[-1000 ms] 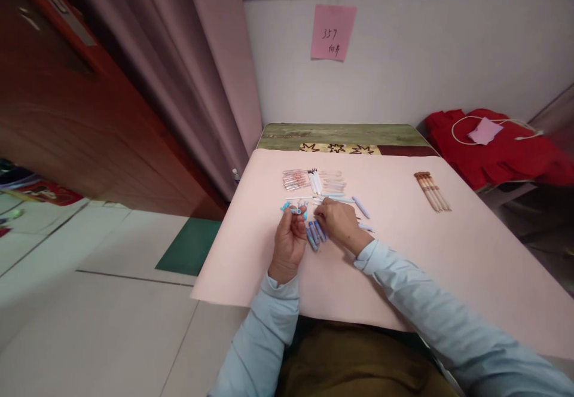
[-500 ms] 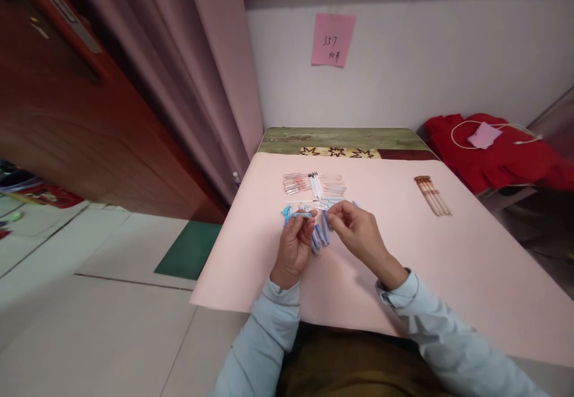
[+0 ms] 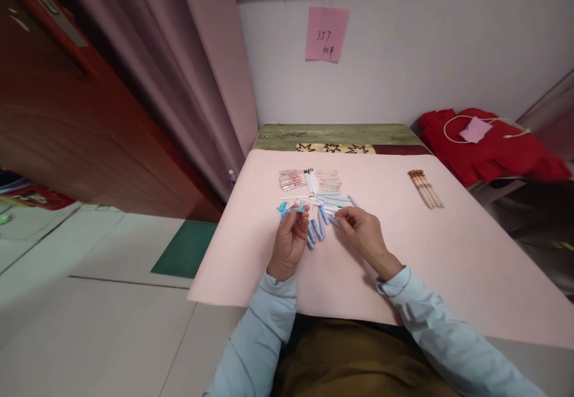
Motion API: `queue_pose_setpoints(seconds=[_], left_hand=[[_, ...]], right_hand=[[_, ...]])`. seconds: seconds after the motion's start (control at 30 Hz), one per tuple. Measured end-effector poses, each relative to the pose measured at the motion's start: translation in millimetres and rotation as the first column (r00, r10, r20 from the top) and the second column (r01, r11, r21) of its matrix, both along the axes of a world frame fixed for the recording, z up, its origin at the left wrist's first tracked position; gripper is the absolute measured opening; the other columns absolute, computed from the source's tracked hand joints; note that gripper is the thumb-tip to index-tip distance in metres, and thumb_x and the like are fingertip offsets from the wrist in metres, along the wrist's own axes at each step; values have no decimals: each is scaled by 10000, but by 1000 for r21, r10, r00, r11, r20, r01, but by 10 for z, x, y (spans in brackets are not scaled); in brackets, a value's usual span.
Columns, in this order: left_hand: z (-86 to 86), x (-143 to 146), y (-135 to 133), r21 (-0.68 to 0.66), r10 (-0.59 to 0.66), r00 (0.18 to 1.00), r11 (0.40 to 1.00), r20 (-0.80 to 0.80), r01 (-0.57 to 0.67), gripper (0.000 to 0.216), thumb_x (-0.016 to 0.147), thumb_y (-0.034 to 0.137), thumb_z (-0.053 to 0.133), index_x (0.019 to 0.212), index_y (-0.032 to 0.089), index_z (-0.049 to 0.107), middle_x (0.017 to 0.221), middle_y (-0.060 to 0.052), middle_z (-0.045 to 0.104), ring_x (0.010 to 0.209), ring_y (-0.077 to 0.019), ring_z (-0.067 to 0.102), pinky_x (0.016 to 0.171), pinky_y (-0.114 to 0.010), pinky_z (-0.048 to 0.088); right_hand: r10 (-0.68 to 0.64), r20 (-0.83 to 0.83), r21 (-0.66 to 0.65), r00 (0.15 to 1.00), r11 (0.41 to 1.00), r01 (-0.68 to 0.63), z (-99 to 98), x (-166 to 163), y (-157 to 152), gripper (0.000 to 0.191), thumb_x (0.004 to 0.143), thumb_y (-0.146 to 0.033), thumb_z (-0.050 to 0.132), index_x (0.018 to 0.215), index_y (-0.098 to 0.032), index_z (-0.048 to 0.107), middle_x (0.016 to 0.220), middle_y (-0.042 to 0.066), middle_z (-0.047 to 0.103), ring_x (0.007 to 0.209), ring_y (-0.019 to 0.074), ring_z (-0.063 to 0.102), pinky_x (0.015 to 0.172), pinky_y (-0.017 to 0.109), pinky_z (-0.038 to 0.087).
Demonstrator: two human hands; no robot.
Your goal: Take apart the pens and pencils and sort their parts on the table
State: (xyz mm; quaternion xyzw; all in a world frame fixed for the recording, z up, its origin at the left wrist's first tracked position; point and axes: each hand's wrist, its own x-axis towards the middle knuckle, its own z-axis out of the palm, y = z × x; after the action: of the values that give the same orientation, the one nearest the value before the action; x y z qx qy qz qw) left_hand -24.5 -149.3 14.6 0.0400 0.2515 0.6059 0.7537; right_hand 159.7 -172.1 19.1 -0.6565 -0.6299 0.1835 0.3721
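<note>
My left hand [image 3: 288,244] is raised over the near part of the table, fingers closed on a light-blue pen part [image 3: 299,208] that looks like a short tube. To its right, my right hand [image 3: 365,234] is pinched low over the table, beside several thin white sticks like pen refills [image 3: 330,210]. Whether it grips one of them I cannot make out. Between the hands lie several blue-violet pen barrels [image 3: 321,223]. Small bright-blue pieces [image 3: 282,207] show just behind my left fingers, partly hidden by them.
Further back lie clear reddish tubes [image 3: 291,179], white sticks with black tips [image 3: 311,180] and clear pale tubes [image 3: 329,180]. Several brown-topped pens [image 3: 425,189] lie at the right. Pink paper [image 3: 452,265] covers the table. Red cloth [image 3: 493,152] with a white cable is beyond the right edge.
My right hand has moved a little right and down, away from my left hand, towards the white sticks. My left hand keeps its hold on the light-blue part. The view has shifted slightly.
</note>
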Motion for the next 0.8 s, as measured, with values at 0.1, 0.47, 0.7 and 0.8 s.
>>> queue_pose_setpoints(seconds=[0.1, 0.47, 0.7, 0.8], left_hand=[[31, -75, 15, -13, 66, 993, 998, 95, -65, 208, 1003, 138, 454, 926, 115, 646, 859, -56, 730, 689, -45, 696, 653, -100, 574], [26, -118, 33, 18, 111, 985, 993, 134, -114, 369, 1044, 164, 331, 872, 113, 653, 821, -40, 687, 678, -27, 659, 640, -81, 547], [43, -110, 29, -5, 99, 987, 995, 124, -99, 369, 1045, 160, 321, 871, 108, 643, 816, -44, 675, 678, -29, 653, 633, -84, 547], [30, -102, 32, -13, 87, 988, 996, 130, -86, 327, 1037, 158, 354, 884, 109, 639, 817, -44, 677, 682, -35, 656, 630, -89, 547]], right_hand=[[30, 82, -12, 996, 1000, -29, -90, 14, -45, 176, 853, -298, 563, 817, -220, 716, 756, 6, 683, 672, 162, 588, 642, 279, 409], [170, 472, -174, 865, 980, -97, 118, -389, 483, 245, 931, -288, 523, 967, -220, 756, 995, 71, 713, 878, 192, 657, 719, 269, 417], [228, 632, -276, 741, 959, -60, 101, -530, 612, 297, 953, -314, 492, 967, -179, 756, 1016, 140, 716, 888, 234, 695, 725, 298, 470], [243, 639, -290, 729, 955, -64, 103, -520, 639, 282, 943, -319, 516, 978, -173, 754, 1017, 151, 723, 911, 245, 698, 740, 301, 484]])
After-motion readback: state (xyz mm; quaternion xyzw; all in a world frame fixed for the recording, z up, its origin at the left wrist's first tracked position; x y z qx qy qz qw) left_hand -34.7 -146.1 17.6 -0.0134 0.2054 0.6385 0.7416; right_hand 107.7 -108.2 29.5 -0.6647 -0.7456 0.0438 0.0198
